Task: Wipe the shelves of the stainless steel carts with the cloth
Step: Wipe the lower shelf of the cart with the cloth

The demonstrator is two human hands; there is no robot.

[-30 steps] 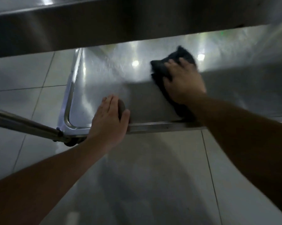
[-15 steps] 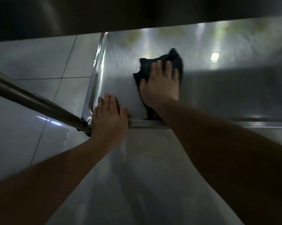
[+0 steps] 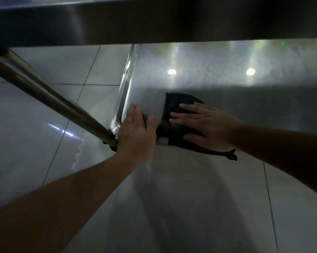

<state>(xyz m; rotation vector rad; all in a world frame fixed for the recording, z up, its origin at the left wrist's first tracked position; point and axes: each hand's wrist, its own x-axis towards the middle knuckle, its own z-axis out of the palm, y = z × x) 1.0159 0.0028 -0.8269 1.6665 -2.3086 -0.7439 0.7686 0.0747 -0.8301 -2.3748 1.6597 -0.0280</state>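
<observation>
I see one dark folded cloth (image 3: 174, 110), half hidden under my flat, spread right hand (image 3: 207, 125) on the lower stainless steel shelf (image 3: 227, 92). My left hand (image 3: 135, 132) lies open-fingered over the one visible shelf corner, beside one steel tube leg (image 3: 49, 95).

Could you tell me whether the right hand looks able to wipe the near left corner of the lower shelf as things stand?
Probably not yet. The left hand rests flat on that corner of the shelf, right beside the cloth under the right hand. It would likely have to lift away first.
</observation>
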